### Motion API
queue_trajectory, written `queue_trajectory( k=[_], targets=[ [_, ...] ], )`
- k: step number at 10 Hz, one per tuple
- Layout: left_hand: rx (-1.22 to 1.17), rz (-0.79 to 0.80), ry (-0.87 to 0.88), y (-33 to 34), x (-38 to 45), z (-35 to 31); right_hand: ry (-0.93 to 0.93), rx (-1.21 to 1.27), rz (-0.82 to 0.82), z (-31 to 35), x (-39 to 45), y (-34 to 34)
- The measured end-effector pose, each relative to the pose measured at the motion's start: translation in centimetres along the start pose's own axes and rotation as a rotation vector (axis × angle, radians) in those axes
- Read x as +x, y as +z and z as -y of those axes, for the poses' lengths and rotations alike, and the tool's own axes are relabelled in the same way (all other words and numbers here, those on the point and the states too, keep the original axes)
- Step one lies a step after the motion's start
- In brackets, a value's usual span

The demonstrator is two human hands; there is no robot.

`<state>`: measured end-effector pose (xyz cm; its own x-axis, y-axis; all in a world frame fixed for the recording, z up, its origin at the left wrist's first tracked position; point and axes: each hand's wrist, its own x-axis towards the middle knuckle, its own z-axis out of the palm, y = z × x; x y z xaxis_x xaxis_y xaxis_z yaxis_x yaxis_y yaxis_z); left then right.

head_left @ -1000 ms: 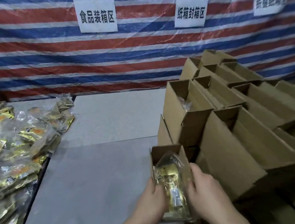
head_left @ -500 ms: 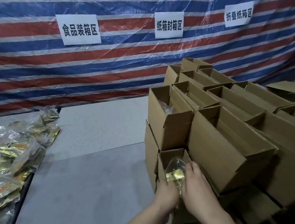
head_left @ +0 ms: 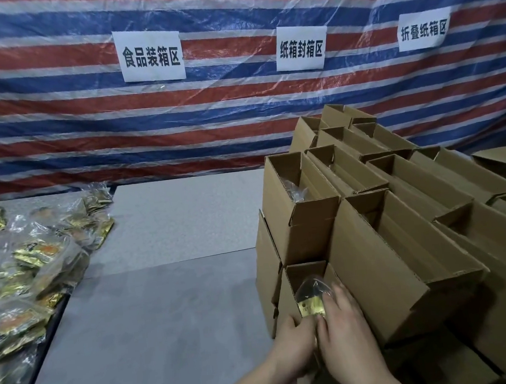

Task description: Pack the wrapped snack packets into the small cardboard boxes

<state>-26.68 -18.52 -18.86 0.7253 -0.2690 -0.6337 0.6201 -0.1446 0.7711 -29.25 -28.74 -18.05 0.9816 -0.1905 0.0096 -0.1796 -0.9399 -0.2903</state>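
A small open cardboard box (head_left: 305, 274) stands at the near edge of the box stack. A clear-wrapped snack packet (head_left: 311, 298) with a gold label sticks out of its opening. My left hand (head_left: 293, 340) grips the box's near left side, thumb by the packet. My right hand (head_left: 346, 330) lies over the packet's right side, fingers pressing it down into the box. The lower part of the packet and box is hidden behind both hands.
A pile of loose snack packets (head_left: 25, 270) covers the left of the grey table (head_left: 165, 320). Several open cardboard boxes (head_left: 398, 210) are stacked on the right; one (head_left: 298, 206) holds a packet. A striped tarp with white signs hangs behind.
The packet has sunk deeper into the small box under both hands. The view has tilted up and shifted, so the box stack and hands sit lower in frame.
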Motion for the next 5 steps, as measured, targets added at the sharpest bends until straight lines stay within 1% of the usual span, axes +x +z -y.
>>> queue_trajectory(
  k=[1, 2, 4, 5],
  targets=[
    [-0.014, -0.006, -0.020, -0.4, 0.1, 0.3, -0.008, 0.039, 0.004, -0.3, 0.0, 0.2],
    [-0.028, -0.040, -0.004, -0.8, 0.3, 0.7, -0.016, 0.070, -0.021, -0.2, 0.2, 0.3],
    [0.009, -0.039, 0.014, -1.4, 0.3, 0.9, -0.024, 0.091, -0.015, 0.2, 0.8, 1.2],
    [0.041, -0.074, 0.041, -2.7, 0.1, 0.9, -0.016, 0.062, -0.006, 1.0, 1.4, 1.3]
  ],
)
